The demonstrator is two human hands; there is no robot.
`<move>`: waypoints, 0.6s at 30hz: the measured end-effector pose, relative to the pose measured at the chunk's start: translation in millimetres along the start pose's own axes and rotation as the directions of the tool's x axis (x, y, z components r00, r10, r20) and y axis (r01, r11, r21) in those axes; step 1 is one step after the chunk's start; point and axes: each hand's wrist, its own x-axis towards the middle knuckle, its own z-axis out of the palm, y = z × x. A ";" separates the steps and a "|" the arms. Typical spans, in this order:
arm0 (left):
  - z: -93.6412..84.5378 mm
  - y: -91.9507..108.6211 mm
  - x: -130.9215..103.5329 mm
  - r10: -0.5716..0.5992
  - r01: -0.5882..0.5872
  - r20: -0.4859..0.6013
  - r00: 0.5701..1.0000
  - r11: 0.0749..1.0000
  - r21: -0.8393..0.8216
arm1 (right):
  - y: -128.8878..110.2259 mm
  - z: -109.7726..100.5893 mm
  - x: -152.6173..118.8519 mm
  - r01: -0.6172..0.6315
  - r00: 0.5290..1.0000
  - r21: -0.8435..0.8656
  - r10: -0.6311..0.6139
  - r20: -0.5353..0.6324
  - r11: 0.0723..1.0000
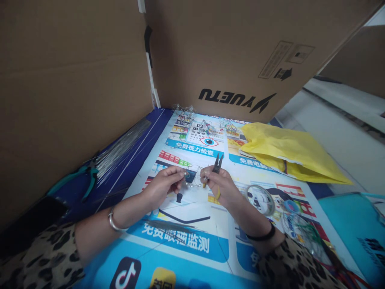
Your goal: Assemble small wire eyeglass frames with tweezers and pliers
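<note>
The wire piece (195, 185), a thin loop with small bead-like parts, is held just above the middle of the table (150, 140), between your two hands. A printed sheet in white and blue covers most of the dark blue table surface. Loose straight wires (174, 225) lie on the sheet on your side of the loop. Wire tangles (206, 127) lie close to the far edge. Along the left edge, note the wire bundle (123, 144) and the teal-handled tool (67, 176). A yellow bag (285, 150) lies toward the far right corner; a blue pouch (349, 224) lies at the right edge. Brown cardboard panels (210, 52) stand along the left and far edges; the far one bears inverted "YUETU" lettering. A pale surface shows beyond, to the right.

Your left hand (165, 184) pinches the loop's left side between thumb and fingers, palm inward. Your right hand (221, 184) is closed around the pliers (217, 164), their jaws slightly parted and directed away from you. Its fingertips are at the loop's right side; their exact grip on the wire is unclear. Both forearms angle inward.
</note>
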 end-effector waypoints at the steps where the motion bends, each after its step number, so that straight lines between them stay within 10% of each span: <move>1: -0.1 -0.1 -0.1 0.002 -0.002 0.000 1.000 1.000 0.003 | 0.1 -0.1 0.0 -0.001 1.000 0.004 0.001 0.001 1.000; 18: 1.7 1.4 -0.9 0.006 -0.006 -0.018 1.000 1.000 0.020 | 1.1 1.6 -0.9 0.007 1.000 0.082 -0.008 0.007 0.997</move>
